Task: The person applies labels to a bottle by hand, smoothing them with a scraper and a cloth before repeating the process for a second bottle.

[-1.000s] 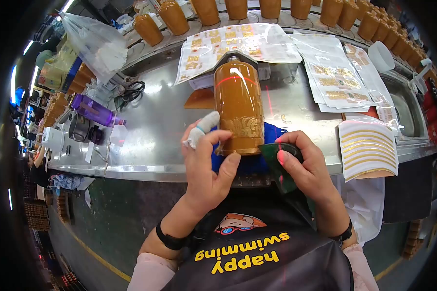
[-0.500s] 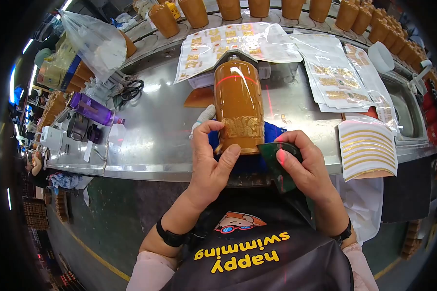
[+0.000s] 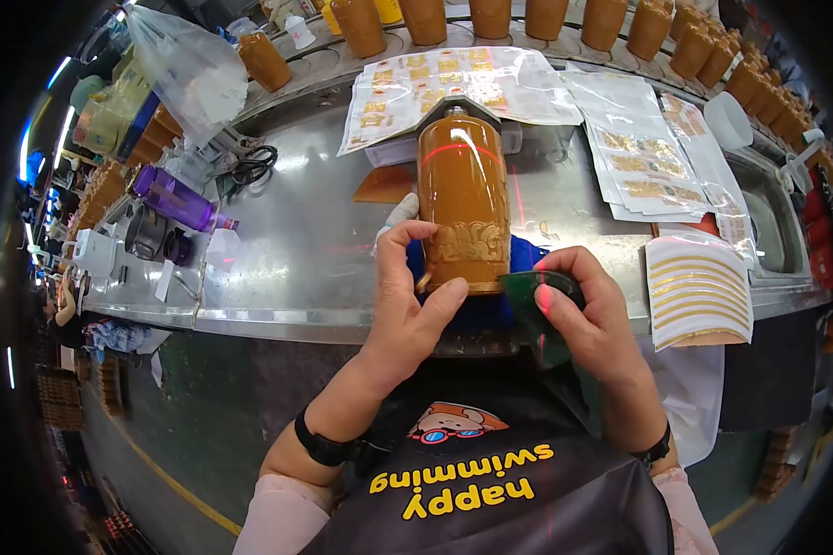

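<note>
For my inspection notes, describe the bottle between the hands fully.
The bottle looks glazed: glossy brown, with rounded shoulders and a raised gold-toned pattern near its base. A red light line crosses it. It appears laid down, neck pointing away, by a dark angled rest, with blue material beneath. The left hand touches it near the base.

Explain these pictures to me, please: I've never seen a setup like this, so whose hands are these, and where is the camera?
There is no robot here: a person works bare-handed, and every picture comes from one camera on their head, looking forward and down. The left hand touches the lower part of a glossy brown bottle, whose neck points away from the person. The right hand pinches a dark green piece beside the bottle's base. On the metal table lie printed sheets, a sheet with curved gold strips and a purple bottle.
</note>
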`<state>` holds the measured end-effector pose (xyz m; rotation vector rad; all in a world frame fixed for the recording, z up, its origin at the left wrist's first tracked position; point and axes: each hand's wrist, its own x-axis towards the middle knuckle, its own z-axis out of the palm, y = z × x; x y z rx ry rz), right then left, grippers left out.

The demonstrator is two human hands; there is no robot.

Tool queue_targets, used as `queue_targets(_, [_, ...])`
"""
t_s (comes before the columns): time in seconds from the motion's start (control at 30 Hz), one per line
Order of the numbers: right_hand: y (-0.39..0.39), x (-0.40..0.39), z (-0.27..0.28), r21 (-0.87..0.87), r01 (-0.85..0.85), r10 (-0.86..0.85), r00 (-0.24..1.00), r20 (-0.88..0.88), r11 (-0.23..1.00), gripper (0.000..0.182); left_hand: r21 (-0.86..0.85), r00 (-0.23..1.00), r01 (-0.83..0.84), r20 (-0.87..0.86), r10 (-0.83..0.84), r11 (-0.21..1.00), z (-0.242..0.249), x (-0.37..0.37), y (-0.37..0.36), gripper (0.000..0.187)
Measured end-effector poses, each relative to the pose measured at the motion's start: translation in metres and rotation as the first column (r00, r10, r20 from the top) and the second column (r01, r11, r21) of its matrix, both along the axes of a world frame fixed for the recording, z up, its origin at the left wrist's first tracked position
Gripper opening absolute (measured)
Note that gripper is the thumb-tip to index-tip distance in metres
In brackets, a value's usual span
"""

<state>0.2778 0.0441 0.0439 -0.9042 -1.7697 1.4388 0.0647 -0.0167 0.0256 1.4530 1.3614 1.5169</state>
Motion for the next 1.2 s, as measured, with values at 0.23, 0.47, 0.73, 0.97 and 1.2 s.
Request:
queue_targets(0.23, [0.015, -0.007, 0.020, 0.053, -0.056, 0.058, 0.998, -0.019, 0.997, 0.018, -0.048, 0.963, 0.086, 0.260, -0.071, 0.995, -0.006, -0.012, -0.001, 0.051])
queue_targets(0.47, [0.020, -0.012, 0.023, 0.111, -0.044, 0.041, 0.999, 0.022, 0.993, 0.020, -0.061, 0.994, 0.086, 0.071, -0.082, 0.994, -0.005, -0.013, 0.001, 0.053])
queue_targets(0.73, [0.026, -0.017, 0.034, 0.156, -0.083, 0.064, 0.991, 0.120, 0.984, 0.021, -0.081, 0.995, 0.026, 0.098, -0.018, 0.996, -0.003, -0.011, 0.004, 0.061])
queue_targets(0.97, [0.020, -0.011, 0.022, 0.124, -0.007, -0.006, 0.995, 0.104, 0.992, 0.021, -0.054, 1.000, 0.002, 0.012, -0.001, 0.999, -0.007, -0.003, 0.007, 0.076])
queue_targets(1.2, [0.016, -0.008, 0.018, 0.015, -0.016, 0.015, 0.998, 0.062, 1.000, 0.022, -0.056, 0.997, 0.083, 0.010, -0.082, 0.995, -0.005, -0.010, 0.004, 0.080])
